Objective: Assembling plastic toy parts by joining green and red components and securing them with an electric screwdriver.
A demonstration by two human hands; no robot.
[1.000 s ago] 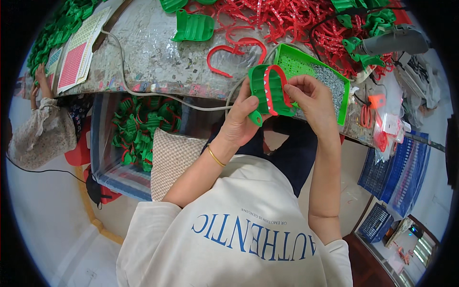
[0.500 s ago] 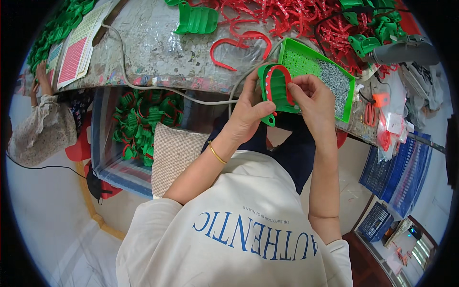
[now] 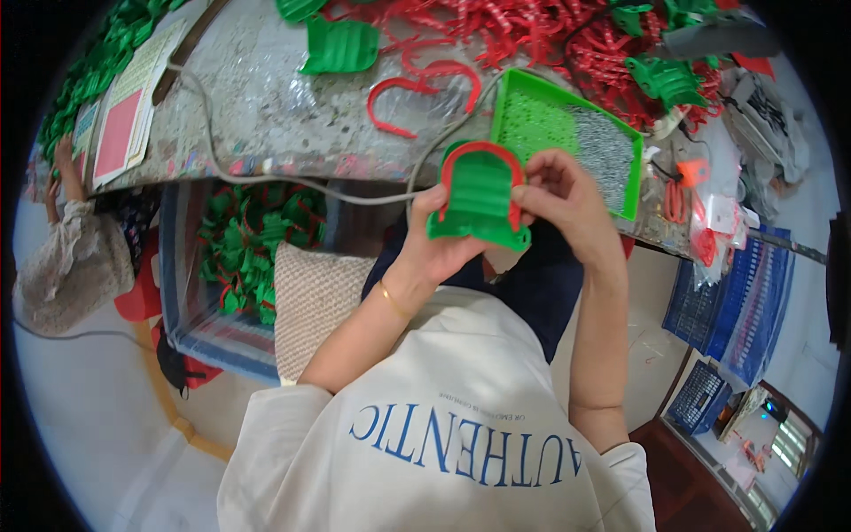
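A green curved plastic shell [image 3: 480, 188] is in my left hand [image 3: 424, 250], gripped at its left side and from below. A red U-shaped strip [image 3: 483, 148] arches along the shell's edge, its open ends toward me. At the right end of that strip, the thumb and fingers of my right hand [image 3: 572, 206] are closed in a pinch. Whether the fingertips also hold a small part there is hidden. Just beyond my right hand lies a bright green tray [image 3: 636, 170] with many small silvery metal pieces [image 3: 604, 146] in its right part.
A loose red strip [image 3: 381, 108] and a green shell [image 3: 341, 46] lie on the worn table [image 3: 266, 97]. Red strips [image 3: 523, 31] are heaped behind. A grey cable [image 3: 292, 181] crosses the front edge. Left stands a blue-edged bin [image 3: 226, 356] of assembled pieces; another person's hand [image 3: 66, 164] is far left.
The shell and red strip have turned from edge-on to facing me and come slightly left and lower. My right hand remains at the strip's right end. The whole view has shifted a little.
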